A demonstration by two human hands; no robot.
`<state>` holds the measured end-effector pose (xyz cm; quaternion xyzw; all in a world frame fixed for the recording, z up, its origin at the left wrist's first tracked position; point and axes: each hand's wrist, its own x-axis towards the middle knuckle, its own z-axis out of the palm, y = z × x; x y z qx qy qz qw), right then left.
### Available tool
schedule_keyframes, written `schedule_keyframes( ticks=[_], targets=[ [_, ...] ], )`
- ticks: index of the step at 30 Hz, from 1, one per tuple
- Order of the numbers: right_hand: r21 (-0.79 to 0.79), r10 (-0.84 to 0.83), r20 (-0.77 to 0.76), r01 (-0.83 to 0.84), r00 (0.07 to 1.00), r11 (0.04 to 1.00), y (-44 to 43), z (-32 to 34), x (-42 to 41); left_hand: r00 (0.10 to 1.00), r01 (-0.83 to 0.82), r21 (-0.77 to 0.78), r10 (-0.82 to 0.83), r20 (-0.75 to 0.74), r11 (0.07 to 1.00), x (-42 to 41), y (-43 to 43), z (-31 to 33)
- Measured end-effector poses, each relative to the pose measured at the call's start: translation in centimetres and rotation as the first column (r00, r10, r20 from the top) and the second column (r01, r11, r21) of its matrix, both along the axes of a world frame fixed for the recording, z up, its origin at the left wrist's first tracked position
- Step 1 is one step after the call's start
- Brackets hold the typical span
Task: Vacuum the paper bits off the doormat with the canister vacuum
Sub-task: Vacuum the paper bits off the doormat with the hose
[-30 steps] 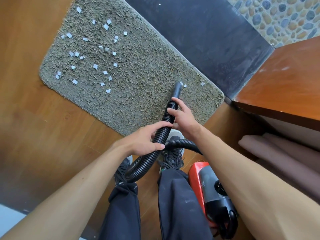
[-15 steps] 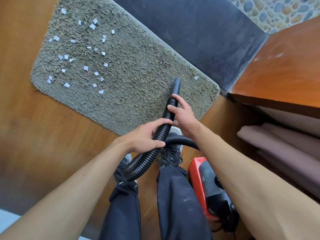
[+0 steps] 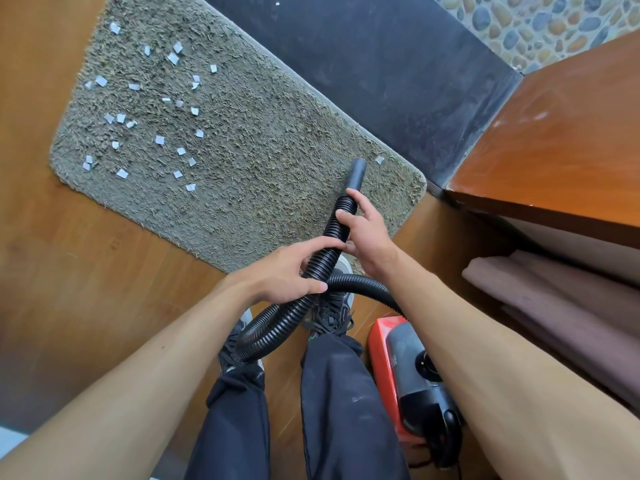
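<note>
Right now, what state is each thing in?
left hand: grips the hose.
right hand: grips the hose behind the nozzle.
hose: looped over the shoes.
nozzle: over the doormat's right end.
paper bits: scattered on the doormat's left part.
canister vacuum: on the floor, right side.

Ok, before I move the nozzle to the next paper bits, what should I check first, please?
1. Grip: left hand and right hand both hold the hose: ok.
2. Nozzle is over the doormat: ok.
3. Single paper bit just right of the nozzle, not picked up: not ok.
4. Cluster of paper bits on the mat's left half, not cleared: not ok.
5. Hose slack: it loops across the shoes and crosses itself: not ok.
6. Canister vacuum switched on: cannot tell.
</note>
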<state>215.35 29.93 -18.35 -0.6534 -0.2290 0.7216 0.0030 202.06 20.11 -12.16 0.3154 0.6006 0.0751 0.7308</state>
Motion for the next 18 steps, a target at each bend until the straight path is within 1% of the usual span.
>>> schedule_keyframes(
  ticks=[7, 13, 18],
  targets=[
    [0.015, -0.033, 0.041, 0.032, 0.999, 0.999, 1.7, 0.0, 1.6, 0.995, 0.080, 0.042, -0.077, -0.066, 0.996, 1.2, 2.4, 0.3],
    [0.009, 0.017, 0.052, -0.018, 0.999, 1.000, 3.2, 0.2, 2.8, 0.990, 0.083, 0.075, -0.073, -0.122, 0.994, 2.0, 4.1, 1.4],
    [-0.006, 0.019, 0.063, -0.019, 0.998, 1.000, 3.5, 0.4, 2.7, 0.979, 0.156, 0.080, -0.143, -0.148, 0.985, 2.1, 4.7, 2.2]
  ],
)
